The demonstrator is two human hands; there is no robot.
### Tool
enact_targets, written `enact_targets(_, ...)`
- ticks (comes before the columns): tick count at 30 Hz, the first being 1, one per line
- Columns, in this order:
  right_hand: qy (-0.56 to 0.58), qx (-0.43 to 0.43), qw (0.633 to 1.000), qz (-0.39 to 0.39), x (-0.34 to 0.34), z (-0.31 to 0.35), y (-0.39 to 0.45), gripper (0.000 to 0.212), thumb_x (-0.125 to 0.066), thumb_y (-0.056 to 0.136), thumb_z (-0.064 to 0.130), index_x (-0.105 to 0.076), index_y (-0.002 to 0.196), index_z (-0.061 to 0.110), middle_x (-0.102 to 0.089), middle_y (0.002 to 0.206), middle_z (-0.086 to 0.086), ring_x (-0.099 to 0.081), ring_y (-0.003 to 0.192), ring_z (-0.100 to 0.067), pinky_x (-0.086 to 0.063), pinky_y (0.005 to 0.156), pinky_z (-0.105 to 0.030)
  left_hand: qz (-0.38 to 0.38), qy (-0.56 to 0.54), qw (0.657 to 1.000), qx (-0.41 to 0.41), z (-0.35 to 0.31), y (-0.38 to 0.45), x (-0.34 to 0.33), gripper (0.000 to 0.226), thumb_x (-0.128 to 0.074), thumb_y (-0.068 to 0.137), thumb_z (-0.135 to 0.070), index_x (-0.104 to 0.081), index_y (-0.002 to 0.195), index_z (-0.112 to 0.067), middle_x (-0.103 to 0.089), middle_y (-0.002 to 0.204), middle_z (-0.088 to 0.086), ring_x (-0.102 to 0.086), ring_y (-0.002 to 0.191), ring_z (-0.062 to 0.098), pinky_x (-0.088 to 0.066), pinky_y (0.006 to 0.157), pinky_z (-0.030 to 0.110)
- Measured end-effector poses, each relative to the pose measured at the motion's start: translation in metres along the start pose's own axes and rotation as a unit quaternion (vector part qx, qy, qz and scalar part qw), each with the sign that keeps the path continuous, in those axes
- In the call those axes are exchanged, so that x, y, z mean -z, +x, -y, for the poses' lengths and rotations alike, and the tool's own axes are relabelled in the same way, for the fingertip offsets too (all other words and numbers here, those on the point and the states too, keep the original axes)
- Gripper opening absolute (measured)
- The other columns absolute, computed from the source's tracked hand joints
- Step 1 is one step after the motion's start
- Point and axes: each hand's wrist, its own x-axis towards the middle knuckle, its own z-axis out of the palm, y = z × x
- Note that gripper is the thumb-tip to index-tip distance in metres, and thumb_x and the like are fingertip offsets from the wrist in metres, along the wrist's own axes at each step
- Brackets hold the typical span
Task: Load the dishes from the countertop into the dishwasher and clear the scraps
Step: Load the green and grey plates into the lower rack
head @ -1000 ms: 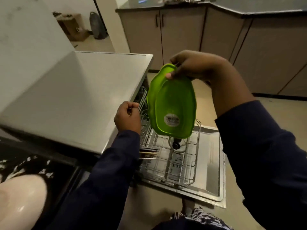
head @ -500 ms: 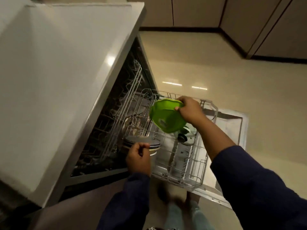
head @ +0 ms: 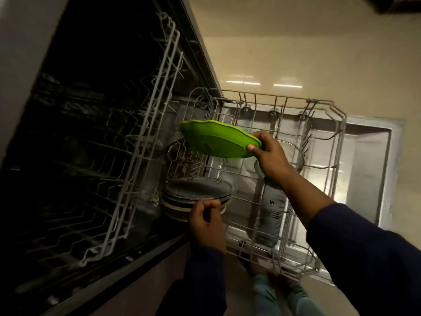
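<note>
the right hand (head: 270,156) pinches the green plate (head: 218,142) by its right edge, thumb under and fingers over the rim, holding it nearly flat above the lower rack (head: 319,179) at the centre of the frame. that edge grip probably leaves the rest of the plate free to tip into a slot between the tines. the left hand (head: 206,222), just below centre, curls round the near edge of a stack of dark plates (head: 198,195), which sits at the left end of the rack, by the mouth of the dishwasher (head: 91,133). it looks like a steadying hold, to keep the stack from sliding while the green plate comes in above it, though whether the stack rests fully on the rack or is partly carried i cannot tell.

the upper rack (head: 145,133) is pushed in at the left, and the dark interior swallows whatever it holds. a clear glass piece (head: 293,156) lies behind the right wrist, mostly covered. the table and any scraps are out of frame. blurred feet show at the bottom edge.
</note>
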Motion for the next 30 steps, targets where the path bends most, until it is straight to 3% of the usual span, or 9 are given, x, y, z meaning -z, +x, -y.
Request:
enact_targets(4,0.029,-0.016,0.999,0.0,-0.013,-0.018,0.031,0.023,-0.053,0.089,-0.003,-0.051,0.097,0.019,-0.053,0.086,0.007,-0.048,0.091,-0.016,-0.038,0.082,-0.029,-0.001,-0.018,1.0,0.018,0.016,0.017,-0.007,0.035,-0.051,0.083,0.012,-0.055,0.065,-0.018,-0.06,0.074,-0.006,-0.057,0.064,-0.014,-0.045,0.06,0.001)
enact_targets(8,0.042,-0.029,0.999,0.004,-0.025,-0.041,0.054,0.026,-0.052,0.088,-0.004,-0.051,0.098,0.02,-0.052,0.098,-0.004,-0.046,0.092,-0.016,-0.038,0.082,-0.027,0.011,-0.012,1.0,0.021,0.029,0.033,-0.01,0.033,-0.051,0.084,0.01,-0.056,0.066,-0.018,-0.061,0.075,-0.006,-0.058,0.065,-0.013,-0.046,0.06,0.002)
enact_targets(12,0.039,-0.036,0.998,0.03,-0.034,-0.061,0.068,0.028,-0.049,0.089,-0.008,-0.05,0.092,0.02,-0.049,0.085,0.003,-0.044,0.081,-0.01,-0.036,0.073,-0.023,0.006,0.004,1.0,0.005,0.038,0.051,-0.014,0.034,-0.055,0.082,0.008,-0.056,0.064,-0.021,-0.062,0.074,-0.007,-0.059,0.075,0.004,-0.046,0.069,0.014)
enact_targets(16,0.028,-0.065,0.997,0.023,-0.036,-0.076,0.077,0.032,-0.047,0.09,-0.006,-0.048,0.082,0.025,-0.044,0.075,0.007,-0.038,0.067,-0.006,-0.032,0.062,-0.022,0.009,0.017,1.0,-0.009,0.042,0.068,-0.019,0.034,-0.057,0.08,0.007,-0.057,0.064,-0.023,-0.063,0.074,-0.009,-0.06,0.071,-0.002,-0.046,0.067,0.009)
enact_targets(19,-0.048,-0.088,0.995,0.018,-0.037,-0.086,0.085,0.027,-0.047,0.088,-0.006,-0.048,0.088,0.022,-0.052,0.078,-0.002,-0.046,0.07,-0.017,-0.034,0.062,-0.027,0.019,0.016,1.0,-0.017,0.042,0.075,-0.022,0.037,-0.057,0.08,0.006,-0.058,0.063,-0.026,-0.065,0.07,-0.011,-0.059,0.07,-0.005,-0.046,0.065,0.007)
enact_targets(22,-0.2,-0.092,0.975,0.025,-0.039,-0.09,0.096,0.023,-0.054,0.088,0.004,-0.052,0.11,0.007,-0.06,0.108,-0.019,-0.055,0.101,-0.031,-0.039,0.078,-0.034,0.025,0.013,0.999,-0.021,0.042,0.08,-0.027,0.041,-0.058,0.08,0.005,-0.059,0.059,-0.03,-0.066,0.066,-0.016,-0.059,0.069,-0.006,-0.045,0.064,0.006)
enact_targets(24,-0.255,-0.089,0.962,0.048,-0.043,-0.086,0.101,0.032,-0.056,0.092,0.018,-0.049,0.118,0.003,-0.058,0.116,-0.02,-0.053,0.109,-0.034,-0.038,0.081,-0.033,0.021,0.012,1.0,-0.02,0.042,0.082,-0.03,0.041,-0.056,0.08,0.007,-0.058,0.061,-0.029,-0.065,0.066,-0.012,-0.059,0.068,-0.006,-0.046,0.066,0.009)
enact_targets(30,-0.367,-0.106,0.921,0.072,-0.047,-0.097,0.115,0.029,-0.048,0.097,0.021,-0.055,0.115,-0.002,-0.059,0.118,-0.025,-0.052,0.112,-0.037,-0.039,0.083,-0.034,0.035,0.018,0.999,-0.027,0.046,0.09,-0.03,0.037,-0.055,0.08,0.008,-0.058,0.063,-0.024,-0.063,0.07,-0.008,-0.058,0.068,-0.005,-0.047,0.065,0.008)
